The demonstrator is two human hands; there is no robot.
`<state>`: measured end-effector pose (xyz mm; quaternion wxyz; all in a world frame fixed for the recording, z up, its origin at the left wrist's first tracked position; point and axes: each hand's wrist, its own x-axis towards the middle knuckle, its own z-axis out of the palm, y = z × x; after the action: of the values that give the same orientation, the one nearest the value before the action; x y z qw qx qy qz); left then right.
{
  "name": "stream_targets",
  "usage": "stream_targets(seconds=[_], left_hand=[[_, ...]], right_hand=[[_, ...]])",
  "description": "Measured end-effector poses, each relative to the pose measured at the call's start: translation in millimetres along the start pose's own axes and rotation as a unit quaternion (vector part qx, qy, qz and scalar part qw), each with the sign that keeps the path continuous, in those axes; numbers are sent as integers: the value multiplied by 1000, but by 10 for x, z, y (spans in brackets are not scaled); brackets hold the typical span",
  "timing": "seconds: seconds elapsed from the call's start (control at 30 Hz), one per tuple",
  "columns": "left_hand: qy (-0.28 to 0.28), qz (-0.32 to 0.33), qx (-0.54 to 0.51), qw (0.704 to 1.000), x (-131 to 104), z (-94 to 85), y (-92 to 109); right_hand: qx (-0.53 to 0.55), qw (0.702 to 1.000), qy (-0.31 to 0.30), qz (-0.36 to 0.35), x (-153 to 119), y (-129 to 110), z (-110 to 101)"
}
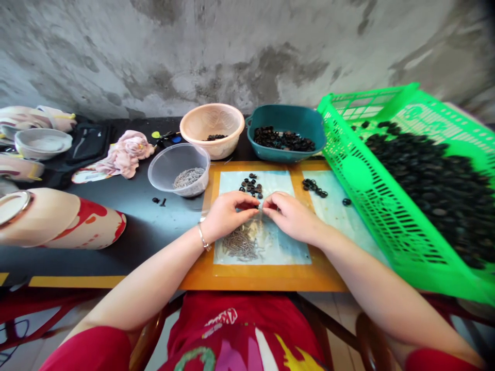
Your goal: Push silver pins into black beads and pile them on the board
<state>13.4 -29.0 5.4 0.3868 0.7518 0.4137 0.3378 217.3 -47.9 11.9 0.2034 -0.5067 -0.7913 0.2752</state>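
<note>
Work apparently partway — small round black plastic parts (248,184) and thin silver metal pins (240,243) lie loose mid-frame; completed count unclear. Left hand (228,214), right hand (292,214): narrow pinch — contents indeterminable.

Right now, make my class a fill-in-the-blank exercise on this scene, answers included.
The large basket holding black pieces is coloured ____.
Of the left hand and right hand, the one nearer the bracelet is the ____ one.
The teal basin stands to the ____ of the peach bowl.
Of the metal pins and loose black pieces on the pale sheet, nearer the wearer lie the ____.
Answers: green; left; right; metal pins.
</note>
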Motion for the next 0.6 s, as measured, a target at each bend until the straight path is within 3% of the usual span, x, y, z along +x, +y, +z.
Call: stream_targets(seconds=[0.43, 0.6], left_hand=[[2, 103, 105, 989, -25, 35, -25], [16, 103, 126, 987, -46, 49, -11]], right_hand=[[-125, 990, 22, -57, -40, -46, -2], [-93, 994, 29, -58, -39, -40, 20]])
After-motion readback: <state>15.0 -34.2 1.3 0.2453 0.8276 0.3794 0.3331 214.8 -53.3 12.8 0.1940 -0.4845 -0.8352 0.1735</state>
